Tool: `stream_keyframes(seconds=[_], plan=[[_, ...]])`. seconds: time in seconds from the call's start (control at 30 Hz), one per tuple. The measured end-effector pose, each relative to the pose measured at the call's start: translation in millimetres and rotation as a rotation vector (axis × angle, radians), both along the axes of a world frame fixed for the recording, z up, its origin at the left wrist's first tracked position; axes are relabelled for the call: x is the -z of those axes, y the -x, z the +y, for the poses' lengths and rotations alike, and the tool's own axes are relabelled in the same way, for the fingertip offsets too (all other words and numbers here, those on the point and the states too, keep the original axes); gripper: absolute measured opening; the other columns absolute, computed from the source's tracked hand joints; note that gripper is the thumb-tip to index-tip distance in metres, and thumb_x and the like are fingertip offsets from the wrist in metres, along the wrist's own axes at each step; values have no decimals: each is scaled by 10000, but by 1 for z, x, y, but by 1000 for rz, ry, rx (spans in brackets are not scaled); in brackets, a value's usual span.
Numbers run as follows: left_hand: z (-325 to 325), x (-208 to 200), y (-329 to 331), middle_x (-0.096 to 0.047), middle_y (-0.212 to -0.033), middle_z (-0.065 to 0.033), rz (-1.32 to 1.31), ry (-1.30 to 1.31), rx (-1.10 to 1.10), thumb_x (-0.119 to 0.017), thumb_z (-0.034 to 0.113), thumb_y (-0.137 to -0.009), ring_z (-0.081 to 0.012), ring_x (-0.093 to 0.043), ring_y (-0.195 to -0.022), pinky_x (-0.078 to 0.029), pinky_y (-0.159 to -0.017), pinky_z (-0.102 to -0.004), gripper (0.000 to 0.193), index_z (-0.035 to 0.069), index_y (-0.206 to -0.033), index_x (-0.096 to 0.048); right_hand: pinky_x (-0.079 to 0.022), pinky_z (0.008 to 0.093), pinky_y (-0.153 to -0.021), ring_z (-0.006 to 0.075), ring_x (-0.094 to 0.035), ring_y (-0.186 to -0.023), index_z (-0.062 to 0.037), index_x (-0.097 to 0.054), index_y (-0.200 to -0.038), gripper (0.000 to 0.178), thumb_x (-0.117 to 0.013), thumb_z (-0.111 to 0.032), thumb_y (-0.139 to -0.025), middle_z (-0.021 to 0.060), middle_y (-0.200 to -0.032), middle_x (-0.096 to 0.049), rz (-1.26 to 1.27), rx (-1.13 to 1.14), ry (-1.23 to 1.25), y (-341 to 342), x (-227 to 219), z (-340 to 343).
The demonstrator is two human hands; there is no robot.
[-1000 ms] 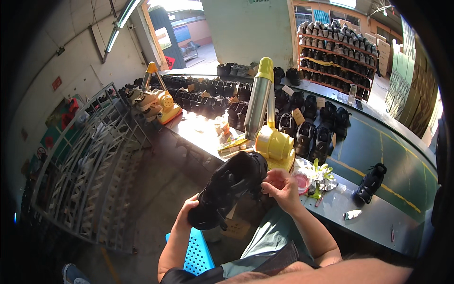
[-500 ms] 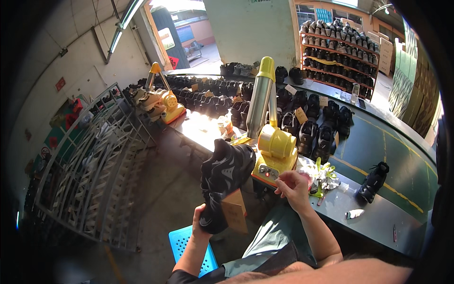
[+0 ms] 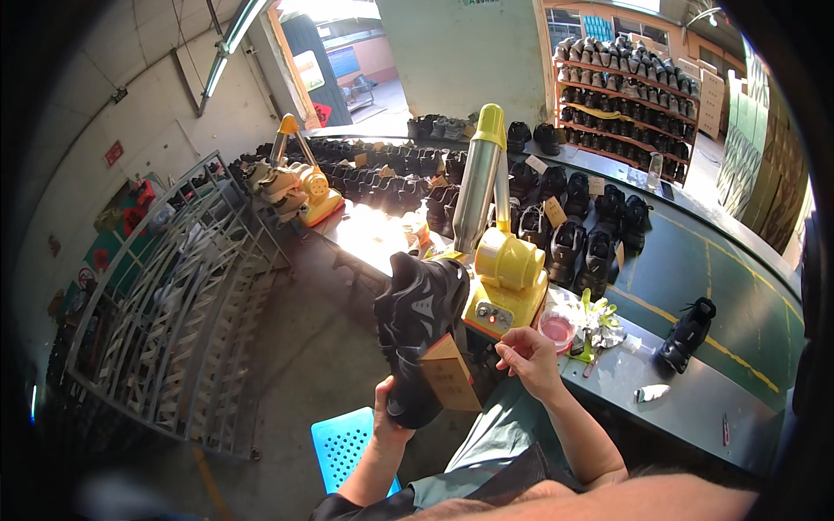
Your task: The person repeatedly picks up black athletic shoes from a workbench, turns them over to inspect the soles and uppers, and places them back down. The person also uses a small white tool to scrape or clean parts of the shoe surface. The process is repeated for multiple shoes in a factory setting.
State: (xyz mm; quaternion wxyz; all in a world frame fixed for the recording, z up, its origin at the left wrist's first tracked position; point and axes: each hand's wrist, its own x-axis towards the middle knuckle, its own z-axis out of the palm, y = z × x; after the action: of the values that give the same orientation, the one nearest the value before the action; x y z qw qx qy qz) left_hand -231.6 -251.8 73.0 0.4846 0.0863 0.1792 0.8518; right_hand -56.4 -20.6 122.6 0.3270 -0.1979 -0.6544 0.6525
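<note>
My left hand (image 3: 393,408) grips a black sneaker (image 3: 421,300) from below, fingers closed round its lower end. Whether a second shoe is held along with it, I cannot tell. A folded brown card tag (image 3: 452,382) hangs off its right side. Beside the shoe stands a yellow hot-air blower (image 3: 508,265) with a metal tube and a lit red light on its base. My right hand (image 3: 530,356) is in front of that base, thumb and fingers pinched together; anything between them is too small to make out. Close by it sits a clear cup of pinkish liquid (image 3: 557,330).
Rows of black shoes (image 3: 573,243) cover the bench (image 3: 686,395). One black shoe (image 3: 688,334) lies apart at right. Yellow-green gloves (image 3: 598,321) rest near the cup. Left are a metal rack (image 3: 187,321) and a second blower (image 3: 314,195). A blue stool (image 3: 347,447) stands below.
The shoe and my left hand have shifted slightly right, and the tag has swung right. My right hand has moved a little down and left, uncovering the cup.
</note>
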Motion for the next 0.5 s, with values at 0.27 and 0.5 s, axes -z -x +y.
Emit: stream_keyframes(seconds=[0.27,0.5], plan=[[21,9,-10,-695,-1381,-104,39,-115,-4,-629,412,-1047,-289,-674,-1258,-522,-1125,-481,455,106,-1383,-645,-536,230,-557,118,-735,-714,-12,-684,-1072,148,-749,-118,-992,38,-883,-724,-21,20,1,-7,-1,1],[52,-1,-19,-650,-1454,-132,-30,-161,1,-666,437,-1031,-324,-634,-1331,-504,-1161,-495,552,81,-1448,-597,-528,214,-535,101,-721,-684,-15,-686,-1061,144,-752,-122,-991,28,-847,-714,13,34,24,-16,1,3]])
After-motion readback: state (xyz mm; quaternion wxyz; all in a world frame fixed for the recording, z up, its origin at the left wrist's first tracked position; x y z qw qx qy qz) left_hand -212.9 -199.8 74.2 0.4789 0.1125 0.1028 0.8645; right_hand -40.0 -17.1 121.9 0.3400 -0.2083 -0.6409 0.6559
